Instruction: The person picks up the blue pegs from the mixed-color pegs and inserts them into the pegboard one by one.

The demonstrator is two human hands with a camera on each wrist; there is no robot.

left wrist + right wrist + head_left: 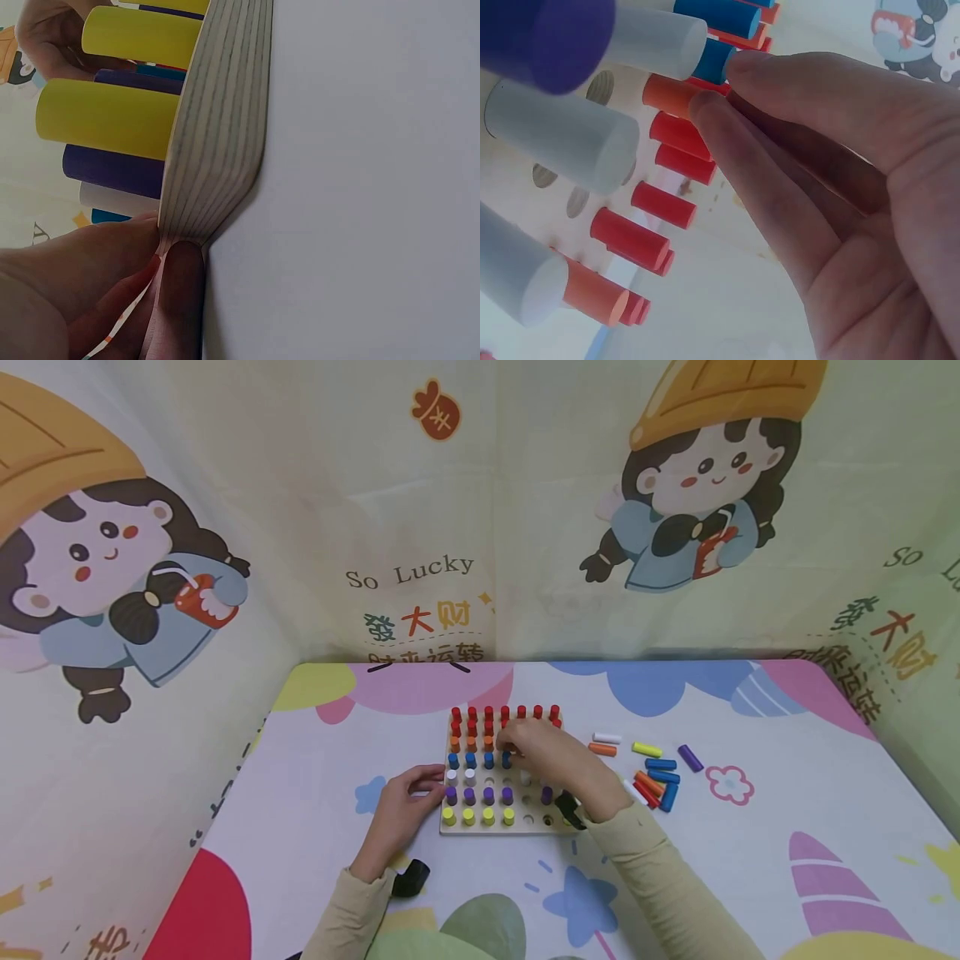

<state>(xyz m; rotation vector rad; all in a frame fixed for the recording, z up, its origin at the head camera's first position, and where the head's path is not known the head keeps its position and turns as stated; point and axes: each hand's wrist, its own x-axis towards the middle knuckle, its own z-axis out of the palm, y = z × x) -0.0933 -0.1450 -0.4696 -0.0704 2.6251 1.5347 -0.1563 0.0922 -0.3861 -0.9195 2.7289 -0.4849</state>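
Note:
A wooden pegboard (480, 828) lies on the table, with rows of red, orange, blue, white, purple and yellow pegs. At its left edge, my left hand (401, 806) holds the board; thumb and finger meet at the layered wooden corner in the left wrist view. My right hand (551, 752) reaches over the board from the right. Its thumb and forefinger pinch the end of an orange peg (666, 94) in the orange row, just behind a blue peg (507, 760). The fingertips cover that peg's top. White pegs (562, 135) stand nearer the right wrist camera, among bare holes.
Loose pegs lie right of the board: a white peg (607, 738), an orange peg (602, 749), a yellow peg (647, 749), a purple peg (690, 758) and a small pile with blue pegs (663, 777). Printed cloth covers the table (300, 827) and walls.

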